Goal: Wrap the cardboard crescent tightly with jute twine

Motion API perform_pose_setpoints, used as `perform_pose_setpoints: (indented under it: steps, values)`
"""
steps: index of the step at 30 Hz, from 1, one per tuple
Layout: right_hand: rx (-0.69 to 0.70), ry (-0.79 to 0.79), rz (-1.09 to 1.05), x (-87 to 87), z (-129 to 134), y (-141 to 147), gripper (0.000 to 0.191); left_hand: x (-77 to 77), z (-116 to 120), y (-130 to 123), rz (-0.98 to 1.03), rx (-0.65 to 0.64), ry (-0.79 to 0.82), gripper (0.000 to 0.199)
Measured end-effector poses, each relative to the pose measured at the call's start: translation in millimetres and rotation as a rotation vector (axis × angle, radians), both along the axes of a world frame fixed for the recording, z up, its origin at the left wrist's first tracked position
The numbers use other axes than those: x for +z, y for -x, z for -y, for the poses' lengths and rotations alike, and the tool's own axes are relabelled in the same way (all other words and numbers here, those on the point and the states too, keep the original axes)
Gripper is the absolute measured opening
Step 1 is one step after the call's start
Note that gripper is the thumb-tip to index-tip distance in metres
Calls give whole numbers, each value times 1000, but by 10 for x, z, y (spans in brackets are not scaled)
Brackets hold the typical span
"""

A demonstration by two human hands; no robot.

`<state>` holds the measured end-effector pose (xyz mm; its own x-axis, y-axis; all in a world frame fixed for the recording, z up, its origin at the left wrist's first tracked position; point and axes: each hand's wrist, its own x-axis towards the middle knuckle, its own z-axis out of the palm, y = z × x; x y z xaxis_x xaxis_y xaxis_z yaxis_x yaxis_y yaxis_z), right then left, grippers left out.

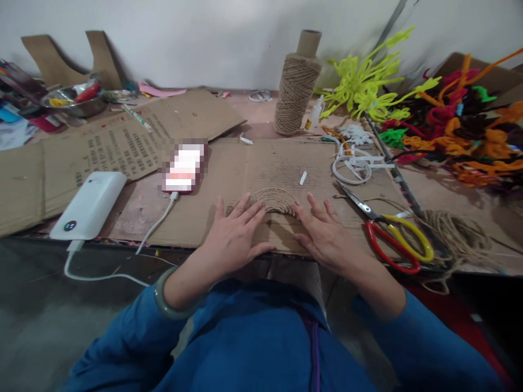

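An arched piece of coiled brown twine [273, 199] lies flat on the cardboard sheet [261, 163] near the table's front edge. My left hand [235, 234] rests palm down with fingers spread, its fingertips over the left end of the arch. Over the right end are the fingertips of my right hand [327, 234], which also lies palm down with fingers apart. Both ends of the arch are partly hidden under the fingers. A small white strip [303, 178] lies just behind the arch.
Red-and-yellow scissors [394, 234] and loose twine [457, 237] lie to the right. A twine spool [297, 87] stands behind. Leftward are a phone [184, 167] and a white power bank [90, 206], with cables. Colourful fuzzy flowers [461, 125] fill the back right.
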<state>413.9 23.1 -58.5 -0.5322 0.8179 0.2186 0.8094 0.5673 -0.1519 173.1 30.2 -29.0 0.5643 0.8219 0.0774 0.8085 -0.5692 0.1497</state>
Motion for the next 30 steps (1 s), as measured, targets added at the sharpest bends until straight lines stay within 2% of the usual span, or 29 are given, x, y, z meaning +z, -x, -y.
perform_pose_setpoints:
  steps: [5,9,14,17,19,24,27,30]
  values:
    - [-22,84,-16,28,-54,0,54,-30,-20,3,-1,-14,14,65]
    - [-29,73,-114,62,-56,-166,53,-26,-39,55,47,-29,27,63]
    - [-40,-54,-150,69,81,-322,66,-67,21,273,204,-25,-183,42]
    - [37,-84,-140,88,107,-228,69,-122,88,396,229,-12,-224,37]
    - [66,-63,-112,105,69,-129,62,-151,121,428,226,0,-227,36]
    - [57,5,-11,96,-72,49,48,-172,142,399,209,48,-199,37]
    - [51,4,-9,62,-110,79,48,-171,138,377,209,43,-183,39]
    - [52,73,-75,56,-122,30,50,-167,136,372,217,44,-173,37]
